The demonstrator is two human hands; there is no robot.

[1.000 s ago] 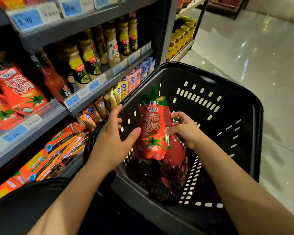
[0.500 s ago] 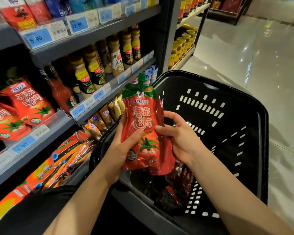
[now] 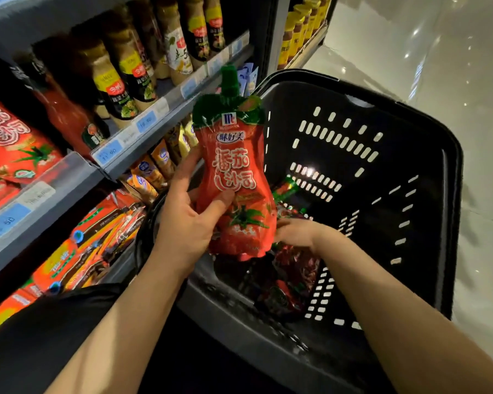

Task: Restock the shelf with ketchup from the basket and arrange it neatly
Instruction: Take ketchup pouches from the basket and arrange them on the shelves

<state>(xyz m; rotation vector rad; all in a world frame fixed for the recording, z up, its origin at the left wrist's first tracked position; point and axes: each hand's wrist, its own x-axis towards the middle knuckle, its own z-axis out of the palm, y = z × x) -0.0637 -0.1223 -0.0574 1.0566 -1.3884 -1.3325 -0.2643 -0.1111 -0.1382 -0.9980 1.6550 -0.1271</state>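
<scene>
- Red and glossy, the ketchup pouch stands upright in the left hand, thumb across its front and fingers curled behind; it hangs above the 9 o'clock rim of the black basket, near the shelf.
- Its green neck and cap point to 12 o'clock; white lettering and a tomato picture sit on the front, and the film is creased and soft-looking.
- The right hand reaches low into the basket at 3 o'clock of the pouch; it is blurred and partly behind the pouch, so I cannot tell whether its grip is clenched on anything.
- More pouches lie jumbled in the basket bottom at 6 o'clock.
- Risk: the one-handed grip sits at the pouch's waist, so the slick film could slide out on the way to the shelf.
- Risk: matching pouches at 9 o'clock already lean; pushing another in could topple them or leave the row untidy.
</scene>
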